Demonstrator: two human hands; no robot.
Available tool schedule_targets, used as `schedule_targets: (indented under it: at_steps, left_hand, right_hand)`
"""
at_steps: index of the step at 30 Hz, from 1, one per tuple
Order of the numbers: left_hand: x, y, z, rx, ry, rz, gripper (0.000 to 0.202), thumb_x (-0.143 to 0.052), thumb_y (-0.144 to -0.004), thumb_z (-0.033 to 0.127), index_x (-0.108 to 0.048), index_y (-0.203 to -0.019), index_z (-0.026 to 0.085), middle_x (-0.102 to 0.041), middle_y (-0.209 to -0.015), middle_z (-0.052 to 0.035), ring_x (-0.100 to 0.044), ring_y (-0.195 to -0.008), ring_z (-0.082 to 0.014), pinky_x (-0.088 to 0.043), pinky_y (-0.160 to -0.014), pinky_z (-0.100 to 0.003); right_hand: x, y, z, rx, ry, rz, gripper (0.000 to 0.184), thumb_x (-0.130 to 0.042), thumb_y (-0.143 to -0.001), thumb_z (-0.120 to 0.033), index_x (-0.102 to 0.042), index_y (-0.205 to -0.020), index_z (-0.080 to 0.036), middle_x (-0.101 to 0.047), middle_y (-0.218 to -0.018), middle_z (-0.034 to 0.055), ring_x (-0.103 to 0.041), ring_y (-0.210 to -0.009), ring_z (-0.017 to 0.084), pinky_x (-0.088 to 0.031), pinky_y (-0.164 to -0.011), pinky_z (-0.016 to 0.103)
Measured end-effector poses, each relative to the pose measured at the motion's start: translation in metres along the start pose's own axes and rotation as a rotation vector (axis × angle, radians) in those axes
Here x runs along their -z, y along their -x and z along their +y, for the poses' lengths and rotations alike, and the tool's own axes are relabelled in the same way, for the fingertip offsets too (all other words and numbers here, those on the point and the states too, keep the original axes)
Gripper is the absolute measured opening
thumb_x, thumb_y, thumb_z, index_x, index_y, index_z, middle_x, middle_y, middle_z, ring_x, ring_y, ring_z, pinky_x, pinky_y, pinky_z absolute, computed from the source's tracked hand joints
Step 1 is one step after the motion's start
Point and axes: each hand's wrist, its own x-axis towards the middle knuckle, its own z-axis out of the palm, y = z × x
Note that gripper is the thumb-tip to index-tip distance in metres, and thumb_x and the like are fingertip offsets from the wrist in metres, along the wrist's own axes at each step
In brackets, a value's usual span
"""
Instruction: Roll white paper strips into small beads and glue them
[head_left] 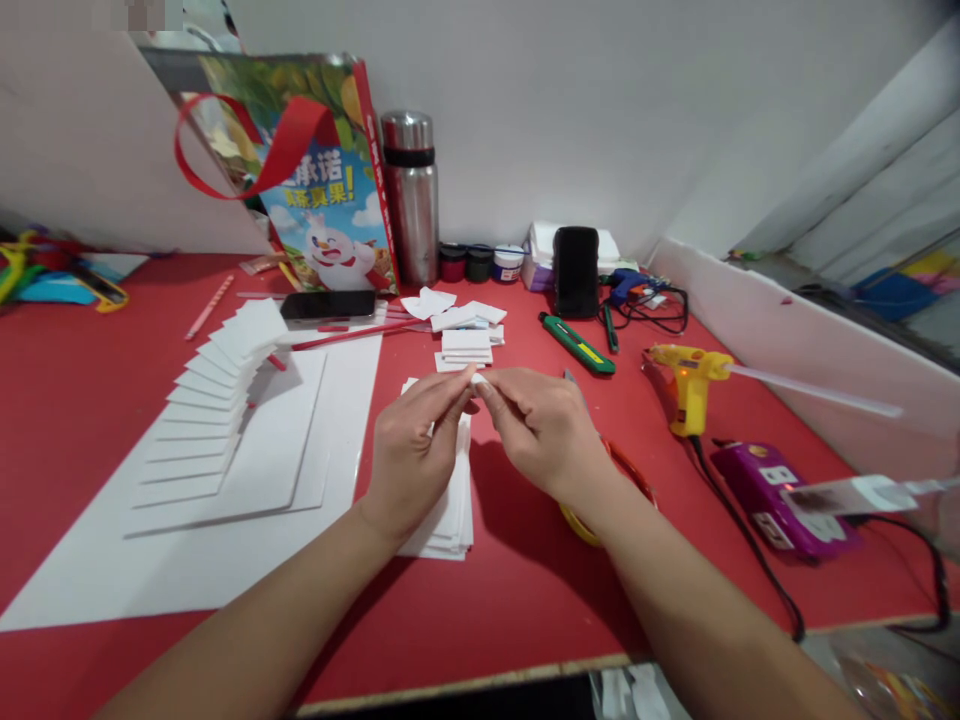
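Both hands meet over the middle of the table, pinching a small white piece (478, 379) between their fingertips. My left hand (420, 435) is closed on its left side, my right hand (536, 425) on its right. Most of the piece is hidden by the fingers; it looks like paper or thin board. Under my left hand lies a stack of white sheets (450, 525). Just beyond the fingertips are small stacked white cards (466, 345). Partly covered by my right forearm are scissors (581, 525) with red and yellow handles.
A white fanned stair-like model (202, 410) stands on white board (90, 570) at left. A green utility knife (577, 343), yellow glue gun (690, 385) and purple power strip (780, 500) lie right. Behind stand a gift bag (330, 200), steel flask (412, 210) and phone (576, 270).
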Motion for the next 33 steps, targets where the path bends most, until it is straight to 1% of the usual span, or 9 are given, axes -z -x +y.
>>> schedule_targets:
  at_steps: [3,5,8,12,18,22,27,30,33]
  left_hand:
    - [0.004,-0.005,-0.001,0.166,0.2,-0.022,0.018,-0.066,-0.092,0.025,-0.078,-0.105,0.024,-0.076,-0.097,-0.004,-0.071,-0.079,-0.0156,-0.061,-0.077,-0.03]
    - [0.007,-0.008,-0.002,0.219,0.259,-0.069,0.017,-0.068,-0.09,0.025,-0.078,-0.103,0.024,-0.075,-0.096,-0.0036,-0.071,-0.077,-0.0154,-0.061,-0.075,-0.03]
    - [0.01,-0.01,-0.004,0.173,0.226,-0.134,0.022,-0.064,-0.093,0.021,-0.076,-0.11,0.025,-0.073,-0.099,-0.0036,-0.068,-0.075,-0.0129,-0.059,-0.073,-0.027]
    - [0.01,-0.011,-0.004,0.048,0.058,-0.118,0.024,-0.059,-0.096,0.021,-0.074,-0.115,0.024,-0.068,-0.101,-0.005,-0.067,-0.085,-0.0149,-0.056,-0.076,-0.027]
    - [0.008,-0.012,0.0,0.086,0.033,-0.117,0.017,-0.056,-0.097,0.023,-0.07,-0.107,0.021,-0.065,-0.103,-0.0067,-0.063,-0.097,-0.0184,-0.052,-0.081,-0.029]
    - [0.004,-0.011,0.001,0.132,0.063,-0.122,0.014,-0.056,-0.097,0.023,-0.068,-0.102,0.02,-0.065,-0.1,-0.0064,-0.062,-0.095,-0.0179,-0.051,-0.083,-0.029]
    - [0.003,-0.009,0.003,0.047,-0.029,-0.053,0.011,-0.06,-0.095,0.021,-0.069,-0.099,0.018,-0.065,-0.093,-0.0051,-0.062,-0.089,-0.0171,-0.049,-0.08,-0.03]
    - [0.004,-0.008,0.002,-0.001,-0.067,-0.011,0.012,-0.062,-0.094,0.021,-0.072,-0.1,0.019,-0.067,-0.092,-0.0049,-0.062,-0.087,-0.0171,-0.049,-0.08,-0.03]
    - [0.004,-0.008,-0.001,-0.036,-0.095,0.029,0.014,-0.063,-0.093,0.021,-0.074,-0.101,0.02,-0.068,-0.091,-0.0048,-0.063,-0.086,-0.0171,-0.05,-0.079,-0.03]
  right_hand:
    - [0.004,-0.002,0.004,0.05,-0.068,-0.063,0.027,-0.045,-0.101,-0.023,-0.064,-0.084,-0.018,-0.065,-0.072,0.0028,-0.054,-0.063,0.014,-0.039,-0.063,0.027]
    - [0.006,-0.003,0.007,0.071,-0.097,-0.092,0.028,-0.044,-0.102,-0.024,-0.062,-0.081,-0.018,-0.063,-0.071,0.0023,-0.053,-0.063,0.014,-0.039,-0.063,0.027]
    - [0.006,-0.003,0.009,0.072,-0.11,-0.103,0.029,-0.044,-0.102,-0.024,-0.059,-0.078,-0.018,-0.061,-0.071,0.002,-0.052,-0.064,0.013,-0.038,-0.064,0.027]
    - [0.004,-0.004,0.007,0.015,-0.162,-0.122,0.033,-0.044,-0.103,-0.028,-0.059,-0.075,-0.019,-0.062,-0.072,0.0012,-0.053,-0.063,0.013,-0.038,-0.063,0.026]
    - [0.005,-0.004,0.007,-0.078,-0.145,-0.074,0.027,-0.05,-0.1,-0.027,-0.065,-0.079,-0.017,-0.062,-0.067,0.0004,-0.053,-0.06,0.012,-0.038,-0.061,0.025]
    - [0.001,-0.002,0.008,-0.013,0.019,-0.044,0.025,-0.049,-0.098,-0.023,-0.064,-0.079,-0.017,-0.063,-0.069,0.0028,-0.053,-0.062,0.014,-0.037,-0.061,0.027]
    - [-0.002,0.002,0.003,0.045,0.243,-0.039,0.025,-0.044,-0.095,-0.02,-0.064,-0.08,-0.015,-0.066,-0.074,0.0094,-0.057,-0.065,0.019,-0.036,-0.06,0.031]
    - [-0.003,0.002,0.002,0.067,0.228,-0.086,0.025,-0.042,-0.096,-0.019,-0.065,-0.089,-0.013,-0.068,-0.08,0.0115,-0.058,-0.069,0.02,-0.038,-0.062,0.031]
    - [-0.003,0.001,0.004,0.065,0.13,-0.104,0.024,-0.042,-0.099,-0.02,-0.065,-0.094,-0.014,-0.07,-0.085,0.0118,-0.059,-0.073,0.02,-0.041,-0.066,0.031]
